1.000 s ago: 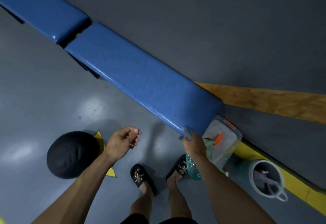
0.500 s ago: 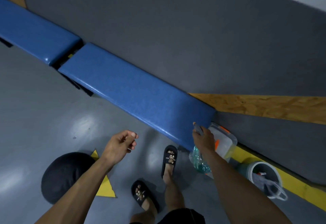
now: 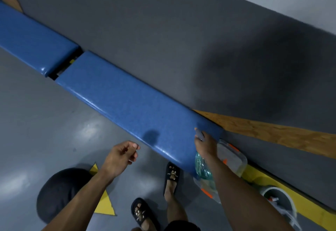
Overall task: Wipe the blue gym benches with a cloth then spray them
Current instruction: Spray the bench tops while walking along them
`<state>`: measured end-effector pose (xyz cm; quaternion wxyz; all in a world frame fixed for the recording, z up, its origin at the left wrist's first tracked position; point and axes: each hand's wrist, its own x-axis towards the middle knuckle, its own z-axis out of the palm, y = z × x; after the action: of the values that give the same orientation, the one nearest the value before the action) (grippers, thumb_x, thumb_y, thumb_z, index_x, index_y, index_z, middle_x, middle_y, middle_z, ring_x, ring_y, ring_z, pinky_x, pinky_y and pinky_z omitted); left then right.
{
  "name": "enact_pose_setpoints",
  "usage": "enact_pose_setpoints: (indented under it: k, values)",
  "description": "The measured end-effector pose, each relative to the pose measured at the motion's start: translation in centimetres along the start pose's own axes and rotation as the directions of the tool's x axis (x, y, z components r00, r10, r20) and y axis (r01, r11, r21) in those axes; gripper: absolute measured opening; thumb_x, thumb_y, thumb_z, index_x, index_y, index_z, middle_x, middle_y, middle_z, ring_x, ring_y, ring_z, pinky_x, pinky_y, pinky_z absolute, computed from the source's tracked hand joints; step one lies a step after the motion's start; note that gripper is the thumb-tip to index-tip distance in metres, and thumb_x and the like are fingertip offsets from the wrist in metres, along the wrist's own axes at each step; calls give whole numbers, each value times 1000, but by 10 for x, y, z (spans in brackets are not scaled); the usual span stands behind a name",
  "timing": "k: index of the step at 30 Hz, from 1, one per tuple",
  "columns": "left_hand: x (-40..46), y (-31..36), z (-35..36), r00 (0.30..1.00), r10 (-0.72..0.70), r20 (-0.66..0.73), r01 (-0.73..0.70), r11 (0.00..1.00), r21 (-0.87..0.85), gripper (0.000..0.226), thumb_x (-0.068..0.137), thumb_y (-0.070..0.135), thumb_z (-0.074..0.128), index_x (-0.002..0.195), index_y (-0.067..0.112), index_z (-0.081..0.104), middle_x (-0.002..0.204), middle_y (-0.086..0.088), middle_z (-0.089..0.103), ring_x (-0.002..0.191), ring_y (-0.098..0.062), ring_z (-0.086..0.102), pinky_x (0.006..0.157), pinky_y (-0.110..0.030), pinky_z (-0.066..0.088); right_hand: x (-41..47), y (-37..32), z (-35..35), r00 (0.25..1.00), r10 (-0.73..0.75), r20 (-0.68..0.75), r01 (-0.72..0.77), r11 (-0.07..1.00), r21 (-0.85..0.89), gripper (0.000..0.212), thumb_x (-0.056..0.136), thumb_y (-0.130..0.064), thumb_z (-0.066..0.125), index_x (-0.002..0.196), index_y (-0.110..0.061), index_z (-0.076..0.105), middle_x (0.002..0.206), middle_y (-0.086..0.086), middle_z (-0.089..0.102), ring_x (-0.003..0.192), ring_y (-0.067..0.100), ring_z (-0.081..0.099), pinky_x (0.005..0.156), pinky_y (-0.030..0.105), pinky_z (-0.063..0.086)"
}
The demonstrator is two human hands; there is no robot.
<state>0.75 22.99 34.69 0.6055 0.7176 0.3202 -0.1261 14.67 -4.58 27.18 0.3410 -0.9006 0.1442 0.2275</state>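
Observation:
Two blue padded benches stand end to end along the grey wall: the near bench [image 3: 136, 107] runs diagonally through the middle, and the far bench [image 3: 31, 43] lies at the upper left. My right hand [image 3: 206, 146] is shut on a clear greenish spray bottle [image 3: 201, 167], and the bottle's grey nozzle sits over the near bench's right end. My left hand [image 3: 121, 156] hovers in front of the bench's front edge with its fingers loosely curled and nothing in it. No cloth is visible.
A black round object [image 3: 60, 192] lies on the floor at lower left, partly over a yellow triangle marking [image 3: 104, 205]. A clear plastic box [image 3: 234, 159] with orange clips sits past the bench's end, and a grey bucket [image 3: 280, 203] stands beside a yellow floor stripe. My sandalled feet [image 3: 171, 172] stand close to the bench.
My right hand has risen with the bottle from below the bench's corner onto its right end. My feet have stepped and the view has shifted. The left hand has barely moved.

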Motion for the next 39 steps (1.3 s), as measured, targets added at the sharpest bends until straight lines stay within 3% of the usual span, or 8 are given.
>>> enact_pose_setpoints:
  k: [3,7,15,20,26,32,36,39]
  values:
    - [12,5,6,1000,-18,-3,18,1000,12,24,101,20,49,88,9,67,64,0,63,57,-11,58,58,-26,45,19,-16,4,999,-31,44,30,999,21,19,83,-24,55,66,-18,48,61,-2,53,57,21,52,51,29,38]
    - [22,10,10,1000,-31,0,31,999,24,25,101,24,49,89,10,68,66,0,65,59,-12,59,59,-27,46,39,-39,14,995,-68,74,72,996,-51,15,85,-27,52,73,-19,50,68,0,56,61,25,54,49,28,35]
    - [23,10,2,994,-76,-78,73,997,-39,26,101,23,49,91,7,67,67,0,64,61,-13,59,62,-28,46,46,-60,45,993,-37,108,53,988,-147,16,78,-29,44,87,-23,56,84,1,61,76,27,59,69,38,51]
    - [20,-2,-10,985,-118,-122,105,989,-108,25,101,20,50,91,4,66,67,-4,62,61,-17,56,57,-23,47,24,-48,72,947,-162,279,230,945,-233,9,84,-29,52,87,-20,50,84,3,60,79,28,55,63,34,43]
    - [17,-22,-29,979,-149,-136,131,982,-133,23,100,21,51,88,8,67,65,0,63,57,-11,56,57,-20,47,-9,-37,106,895,-181,407,327,888,-324,19,87,-29,53,102,-19,58,101,5,64,100,30,55,79,35,44]
    - [23,-32,-47,976,-157,-149,134,979,-152,24,101,18,50,89,7,68,65,0,63,56,-10,55,56,-18,47,-16,-42,119,923,-113,368,253,898,-359,16,86,-29,53,98,-19,57,103,5,63,100,32,57,80,35,43]
    - [29,-33,-57,978,-156,-136,134,979,-154,24,100,20,51,89,8,68,66,0,63,57,-10,56,58,-19,47,10,-64,113,953,-95,288,174,950,-261,11,84,-25,54,78,-21,47,84,3,59,86,33,57,65,32,38]
    - [33,-33,-66,980,-154,-126,133,977,-165,25,101,20,50,90,5,67,67,-3,62,59,-12,56,57,-20,47,37,-89,104,975,-69,210,109,977,-182,13,83,-23,55,72,-19,51,73,1,60,78,33,61,65,35,47]
